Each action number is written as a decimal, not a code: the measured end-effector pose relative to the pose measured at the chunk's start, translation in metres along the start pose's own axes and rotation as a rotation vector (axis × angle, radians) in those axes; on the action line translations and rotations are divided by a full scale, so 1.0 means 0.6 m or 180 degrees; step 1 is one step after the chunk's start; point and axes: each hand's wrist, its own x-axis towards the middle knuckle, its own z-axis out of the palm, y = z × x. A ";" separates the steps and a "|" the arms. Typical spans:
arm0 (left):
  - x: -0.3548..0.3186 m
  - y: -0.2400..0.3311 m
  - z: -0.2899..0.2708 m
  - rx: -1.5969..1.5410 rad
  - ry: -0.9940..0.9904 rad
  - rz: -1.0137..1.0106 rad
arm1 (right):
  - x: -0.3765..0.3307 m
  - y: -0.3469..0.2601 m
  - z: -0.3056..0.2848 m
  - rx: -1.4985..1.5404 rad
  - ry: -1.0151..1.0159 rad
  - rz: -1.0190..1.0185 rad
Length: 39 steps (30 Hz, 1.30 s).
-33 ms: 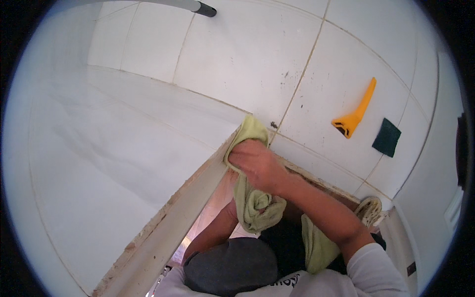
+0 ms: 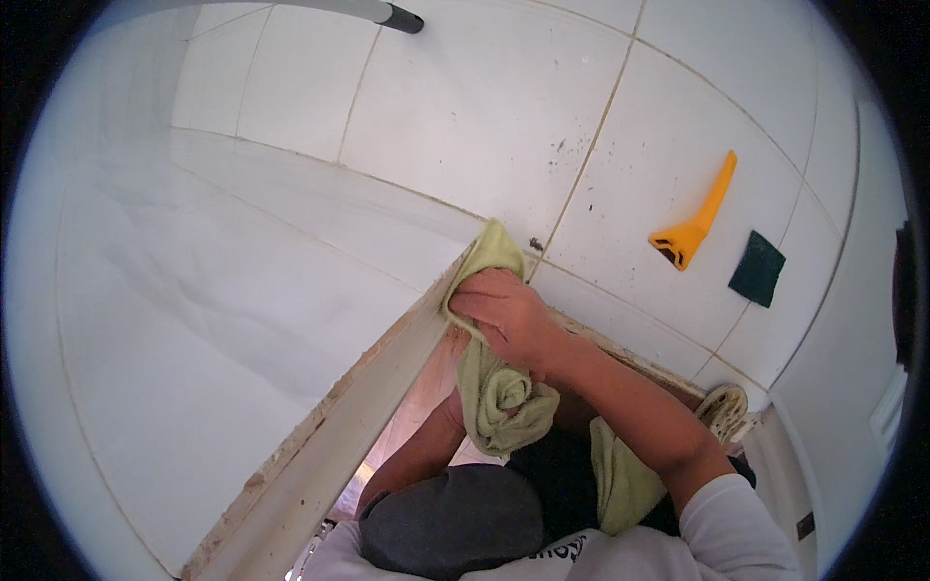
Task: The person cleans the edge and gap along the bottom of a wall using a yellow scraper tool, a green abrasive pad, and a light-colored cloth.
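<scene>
My right hand (image 2: 504,315) is closed on a light green cloth (image 2: 494,247), pressing it at the top end of the chipped edge of a board or panel (image 2: 329,416). Below that hand, the rest of the cloth hangs in a loose roll. My left hand (image 2: 450,412) is at the left side of this roll, its fingers mostly hidden behind the fabric. Another piece of light green cloth (image 2: 620,479) hangs beside my right forearm, against dark clothing.
On the white tiled surface (image 2: 465,116) lie a yellow scraper (image 2: 702,218) and a dark green scouring pad (image 2: 758,269), both to the right. Dark specks dot the tiles. A grey tube with a black tip (image 2: 402,17) reaches in at the top. A round perforated piece (image 2: 722,412) sits right of my forearm.
My right hand and the cloth tip under it have shifted very slightly. The scraper, pad and tube stay where they were.
</scene>
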 end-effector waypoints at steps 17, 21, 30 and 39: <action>-0.008 0.003 -0.006 0.0071 0.0016 0.0047 | 0.002 -0.028 -0.004 0.0092 -0.0113 0.0101; 0.002 0.003 0.001 0.0072 -0.0026 0.0011 | 0.005 -0.001 -0.018 0.0014 -0.0255 0.0300; 0.009 0.015 0.002 0.0060 -0.0023 -0.0017 | -0.008 -0.013 0.008 -0.0030 0.0308 0.0224; -0.006 0.011 -0.001 -0.0013 -0.0008 -0.0027 | -0.002 -0.034 0.009 0.0129 0.0349 0.0177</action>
